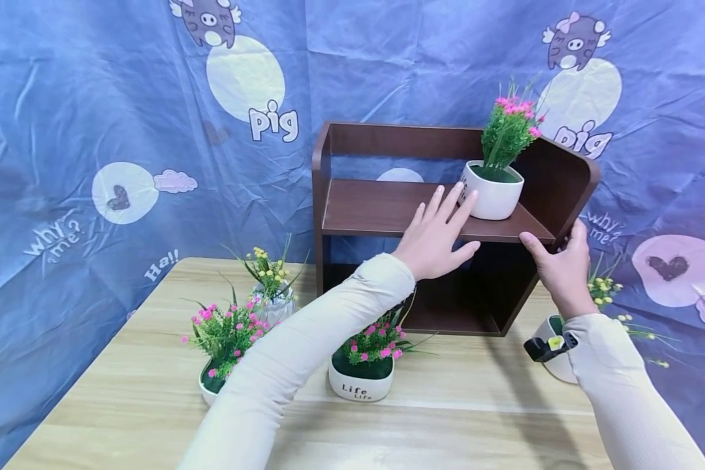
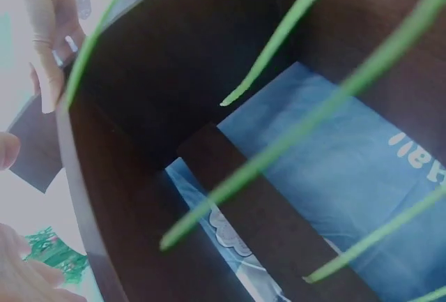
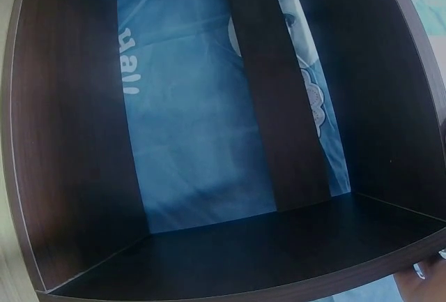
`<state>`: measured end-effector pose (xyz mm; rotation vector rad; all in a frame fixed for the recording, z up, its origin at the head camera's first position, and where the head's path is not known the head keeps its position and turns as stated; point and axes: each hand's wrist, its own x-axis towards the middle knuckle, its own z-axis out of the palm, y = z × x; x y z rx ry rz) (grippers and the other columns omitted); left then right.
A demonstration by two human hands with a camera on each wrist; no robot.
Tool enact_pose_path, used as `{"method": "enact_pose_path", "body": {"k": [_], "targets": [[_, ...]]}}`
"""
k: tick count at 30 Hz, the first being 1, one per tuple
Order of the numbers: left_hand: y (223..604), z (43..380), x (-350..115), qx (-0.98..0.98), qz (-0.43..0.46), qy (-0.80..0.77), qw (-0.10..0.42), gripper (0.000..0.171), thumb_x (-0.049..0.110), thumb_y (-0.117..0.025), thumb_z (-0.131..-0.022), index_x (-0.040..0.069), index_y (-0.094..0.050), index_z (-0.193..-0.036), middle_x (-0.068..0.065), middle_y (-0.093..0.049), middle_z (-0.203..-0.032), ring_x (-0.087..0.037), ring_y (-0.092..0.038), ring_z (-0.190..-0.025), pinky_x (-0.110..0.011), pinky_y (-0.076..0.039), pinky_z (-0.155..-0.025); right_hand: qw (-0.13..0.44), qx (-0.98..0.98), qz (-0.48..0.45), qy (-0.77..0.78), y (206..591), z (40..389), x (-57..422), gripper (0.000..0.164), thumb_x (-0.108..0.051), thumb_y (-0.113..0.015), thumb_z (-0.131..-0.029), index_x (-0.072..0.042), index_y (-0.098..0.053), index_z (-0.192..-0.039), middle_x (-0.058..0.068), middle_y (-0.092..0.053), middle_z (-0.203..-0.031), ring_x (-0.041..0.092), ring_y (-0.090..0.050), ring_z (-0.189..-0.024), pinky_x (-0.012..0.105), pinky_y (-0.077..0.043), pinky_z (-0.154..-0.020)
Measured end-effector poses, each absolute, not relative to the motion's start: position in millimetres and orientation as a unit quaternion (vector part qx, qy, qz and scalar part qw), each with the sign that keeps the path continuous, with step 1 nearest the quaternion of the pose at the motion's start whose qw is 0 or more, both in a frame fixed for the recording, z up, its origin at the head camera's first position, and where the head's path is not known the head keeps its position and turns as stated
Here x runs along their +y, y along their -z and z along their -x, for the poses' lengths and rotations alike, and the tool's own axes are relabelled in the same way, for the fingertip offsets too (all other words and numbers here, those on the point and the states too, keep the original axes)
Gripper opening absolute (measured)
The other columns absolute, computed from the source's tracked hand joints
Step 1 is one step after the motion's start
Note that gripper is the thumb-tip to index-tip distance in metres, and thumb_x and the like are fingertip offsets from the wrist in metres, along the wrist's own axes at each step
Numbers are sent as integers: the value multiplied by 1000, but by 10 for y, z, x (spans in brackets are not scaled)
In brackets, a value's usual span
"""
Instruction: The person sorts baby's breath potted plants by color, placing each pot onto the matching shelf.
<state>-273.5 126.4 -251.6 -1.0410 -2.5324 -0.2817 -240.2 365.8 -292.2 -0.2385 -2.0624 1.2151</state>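
In the head view a dark brown two-tier wooden shelf (image 1: 376, 205) stands on the table. Near the right end of its upper board sits a white pot of pink flowers (image 1: 493, 196). My left hand (image 1: 437, 238) reaches to that pot with fingers spread and straight, fingertips right at its left side. At the shelf's right side panel (image 1: 525, 287), my right hand (image 1: 561, 274) grips the edge, thumb in front and fingers behind. Both wrist views look into the lower compartment, seen as dark inner walls (image 2: 188, 44) and a dark side panel (image 3: 70, 121).
On the wooden table (image 1: 423, 431), a pink-flowered "Life" pot (image 1: 361, 386) stands before the shelf. Left of it are another pink-flowered plant (image 1: 226, 333) and a yellow-flowered one (image 1: 267, 277). A white pot (image 1: 558, 369) is partly behind my right wrist. Blue printed cloth (image 1: 123, 117) hangs behind.
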Motion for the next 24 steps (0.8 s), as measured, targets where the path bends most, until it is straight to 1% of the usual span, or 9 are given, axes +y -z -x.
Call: {"method": "enact_pose_path", "body": {"k": [3, 8, 14, 16, 20, 24], "targets": [[2512, 2688, 1128, -895, 386, 123, 188, 79, 58, -37, -97, 27, 8, -154, 1, 10, -161, -22, 11, -147, -47, -13, -119, 355, -803, 95, -469, 2924, 2406, 3657, 69, -32, -72, -85, -20, -35, -142, -1, -47, -128, 11, -48, -119, 21, -40, -98], [2497, 2605, 884, -879, 409, 172, 174, 79, 57, -38, -97, 26, 7, -154, 3, 10, -161, -18, 13, -146, -47, -12, -119, 355, -804, 94, -468, 2919, 2411, 3660, 69, -32, -72, -85, -20, -35, -142, -1, -46, -128, 11, -48, -119, 22, -39, -99], [2439, 2444, 559, -857, 433, 239, 144, 77, 53, -41, -98, 26, 3, -154, 7, 8, -160, -10, 15, -144, -36, -2, -120, 357, -801, 94, -471, 2921, 2408, 3660, 68, -31, -72, -85, -20, -36, -142, -1, -46, -128, 11, -48, -119, 22, -39, -100], [2433, 2389, 442, -852, 434, 259, 137, 77, 54, -43, -97, 27, 1, -154, 10, 8, -160, -7, 15, -144, -35, -2, -120, 358, -800, 93, -473, 2922, 2407, 3658, 68, -31, -72, -85, -19, -36, -141, -1, -46, -128, 11, -48, -119, 22, -39, -100], [2471, 2286, 177, -851, 418, 291, 130, 77, 57, -44, -95, 31, -2, -154, 15, 5, -159, -5, 12, -144, -41, -9, -119, 361, -798, 92, -473, 2921, 2410, 3656, 67, -31, -72, -85, -19, -37, -140, -1, -47, -127, 10, -48, -118, 22, -39, -101], [2547, 2193, -114, -857, 398, 297, 139, 79, 56, -48, -94, 28, -6, -155, 12, 1, -160, -11, 7, -146, -46, -11, -118, 364, -797, 90, -474, 2921, 2416, 3659, 66, -30, -72, -85, -19, -38, -140, -2, -47, -126, 10, -48, -118, 21, -38, -101]]}}
